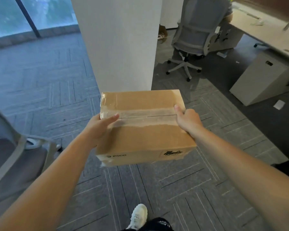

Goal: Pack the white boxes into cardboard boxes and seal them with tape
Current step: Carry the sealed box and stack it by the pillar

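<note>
We are looking down on grey line-patterned carpet floor [40, 80], a broad white square pillar [120, 44] rising just ahead and a pale grey mesh office chair [195, 30] sitting beyond it, right. We are holding the closed brown cardboard box [145, 139] in the air before the pillar, clear tape [147, 114] running along its top seam. Our left hand [103, 125] is gripping the left end, thumb lying on the lid, fingers hidden; our right hand [188, 119] is gripping the right end, fingers curling over the edge. One white sneaker [138, 215] is showing below.
</note>
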The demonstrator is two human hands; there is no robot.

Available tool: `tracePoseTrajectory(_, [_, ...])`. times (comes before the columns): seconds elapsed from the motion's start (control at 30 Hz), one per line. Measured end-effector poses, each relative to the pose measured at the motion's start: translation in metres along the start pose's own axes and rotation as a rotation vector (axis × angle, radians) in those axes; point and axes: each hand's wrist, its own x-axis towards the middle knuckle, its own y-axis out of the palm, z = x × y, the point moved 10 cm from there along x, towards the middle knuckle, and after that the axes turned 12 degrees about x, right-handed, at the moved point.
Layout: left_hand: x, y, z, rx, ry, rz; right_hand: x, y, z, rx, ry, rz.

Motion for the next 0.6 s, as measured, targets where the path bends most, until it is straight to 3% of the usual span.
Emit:
tracePoseTrajectory(0.33, [0.056, 0.026, 0.017, -0.033, -0.056, -0.03, 0.067, 0.0, -0.009, -0.116, -0.014, 0.014])
tracePoseTrajectory(0.6, [0.162, 0.051, 0.015, -0.049, -0.124, -0.099, 0.192, 0.041, -0.022, -0.098, -0.005, 0.06])
